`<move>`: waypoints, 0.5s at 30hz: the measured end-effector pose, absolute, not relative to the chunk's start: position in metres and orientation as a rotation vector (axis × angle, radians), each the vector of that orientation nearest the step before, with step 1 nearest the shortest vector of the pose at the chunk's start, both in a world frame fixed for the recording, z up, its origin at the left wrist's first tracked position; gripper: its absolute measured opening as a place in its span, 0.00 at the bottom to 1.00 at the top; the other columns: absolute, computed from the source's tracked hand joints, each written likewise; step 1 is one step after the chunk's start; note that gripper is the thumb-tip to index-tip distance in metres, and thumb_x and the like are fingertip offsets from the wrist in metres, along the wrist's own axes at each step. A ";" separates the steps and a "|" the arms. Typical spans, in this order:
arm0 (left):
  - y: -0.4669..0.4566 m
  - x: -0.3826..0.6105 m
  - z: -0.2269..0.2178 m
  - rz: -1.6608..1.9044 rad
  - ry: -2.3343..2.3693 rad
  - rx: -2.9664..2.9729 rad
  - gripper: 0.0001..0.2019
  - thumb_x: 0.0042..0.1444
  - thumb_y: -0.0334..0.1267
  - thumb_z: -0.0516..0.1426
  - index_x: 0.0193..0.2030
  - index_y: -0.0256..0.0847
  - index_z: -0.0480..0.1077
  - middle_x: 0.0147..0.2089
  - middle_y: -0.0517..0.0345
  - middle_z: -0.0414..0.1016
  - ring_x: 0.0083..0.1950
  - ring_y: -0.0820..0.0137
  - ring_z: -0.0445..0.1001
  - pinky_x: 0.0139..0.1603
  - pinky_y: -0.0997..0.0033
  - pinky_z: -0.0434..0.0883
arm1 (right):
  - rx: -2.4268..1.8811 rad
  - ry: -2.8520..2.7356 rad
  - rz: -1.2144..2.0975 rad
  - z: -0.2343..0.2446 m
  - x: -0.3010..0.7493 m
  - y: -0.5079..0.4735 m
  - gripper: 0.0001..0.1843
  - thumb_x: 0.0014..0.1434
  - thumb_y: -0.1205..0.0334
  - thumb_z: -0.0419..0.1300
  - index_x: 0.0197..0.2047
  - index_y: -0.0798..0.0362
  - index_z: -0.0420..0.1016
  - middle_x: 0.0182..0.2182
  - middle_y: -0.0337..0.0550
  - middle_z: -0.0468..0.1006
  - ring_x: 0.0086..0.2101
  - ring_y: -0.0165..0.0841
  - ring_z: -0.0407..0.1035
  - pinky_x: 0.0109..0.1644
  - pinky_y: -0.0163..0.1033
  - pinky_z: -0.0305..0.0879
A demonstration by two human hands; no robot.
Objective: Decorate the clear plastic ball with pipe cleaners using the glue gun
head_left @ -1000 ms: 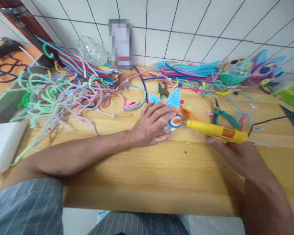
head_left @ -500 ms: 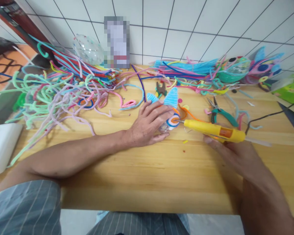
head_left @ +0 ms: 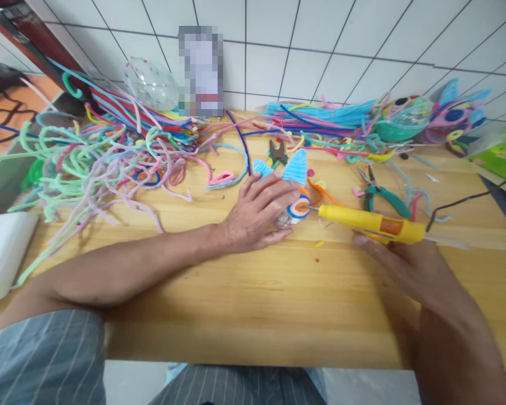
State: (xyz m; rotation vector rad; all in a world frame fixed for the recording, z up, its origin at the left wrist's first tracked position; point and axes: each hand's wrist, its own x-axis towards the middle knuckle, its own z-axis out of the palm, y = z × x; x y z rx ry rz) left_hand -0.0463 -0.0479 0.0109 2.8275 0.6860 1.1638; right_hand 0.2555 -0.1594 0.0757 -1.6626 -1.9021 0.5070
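My left hand (head_left: pixel 259 214) is closed over a small craft figure made of clear plastic and pipe cleaners. Blue pipe-cleaner ears (head_left: pixel 296 166) stick up beyond my fingers. On the figure's right side is a round eye (head_left: pixel 299 207) with blue, white and orange rings. My right hand (head_left: pixel 398 264) grips a yellow hot glue gun (head_left: pixel 373 223) from below, its metal nozzle at the orange centre of the eye. An orange pipe cleaner (head_left: pixel 326 194) trails behind the figure. My left palm hides much of the figure's body.
Green-handled pliers (head_left: pixel 383 197) lie behind the glue gun, whose black cord runs right. Wire cutters (head_left: pixel 277 152) sit behind the figure. Tangled pipe cleaners (head_left: pixel 109 163) spread over the left. Blue pipe cleaners (head_left: pixel 320 114) and a finished-looking figure (head_left: pixel 457 115) line the wall.
The glue gun and my right hand have shifted very slightly to the right. The nozzle stays at the eye, and my left hand holds still.
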 end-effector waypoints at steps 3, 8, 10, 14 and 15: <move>-0.048 -0.046 0.011 1.163 0.679 2.820 0.31 0.69 0.54 0.60 0.74 0.44 0.64 0.71 0.43 0.75 0.78 0.51 0.65 0.79 0.42 0.56 | -1.646 -1.906 0.503 0.078 0.252 -0.158 0.14 0.67 0.44 0.61 0.43 0.42 0.83 0.36 0.36 0.85 0.38 0.42 0.82 0.42 0.45 0.80; -0.048 -0.046 0.011 1.187 0.670 2.827 0.31 0.70 0.54 0.60 0.74 0.44 0.64 0.71 0.43 0.75 0.77 0.51 0.66 0.79 0.43 0.56 | -1.654 -1.892 0.501 0.078 0.253 -0.159 0.14 0.66 0.45 0.62 0.43 0.43 0.83 0.36 0.37 0.85 0.38 0.41 0.82 0.42 0.44 0.80; -0.048 -0.046 0.010 1.214 0.657 2.819 0.31 0.70 0.54 0.60 0.74 0.43 0.63 0.70 0.42 0.75 0.77 0.51 0.66 0.79 0.44 0.56 | -1.673 -1.859 0.524 0.078 0.253 -0.159 0.15 0.66 0.44 0.62 0.43 0.44 0.83 0.36 0.38 0.85 0.37 0.41 0.81 0.41 0.44 0.80; -0.048 -0.045 0.010 1.240 0.628 2.776 0.34 0.68 0.52 0.62 0.76 0.43 0.61 0.70 0.42 0.75 0.77 0.51 0.65 0.80 0.44 0.55 | -1.686 -1.849 0.562 0.078 0.253 -0.159 0.14 0.64 0.43 0.63 0.43 0.42 0.83 0.36 0.37 0.84 0.39 0.42 0.81 0.47 0.47 0.81; -0.048 -0.045 0.010 1.220 0.633 2.771 0.34 0.68 0.52 0.62 0.76 0.44 0.61 0.71 0.42 0.75 0.77 0.51 0.65 0.80 0.44 0.55 | -1.691 -1.849 0.559 0.078 0.253 -0.158 0.14 0.64 0.43 0.64 0.43 0.42 0.83 0.35 0.37 0.84 0.40 0.43 0.81 0.48 0.48 0.81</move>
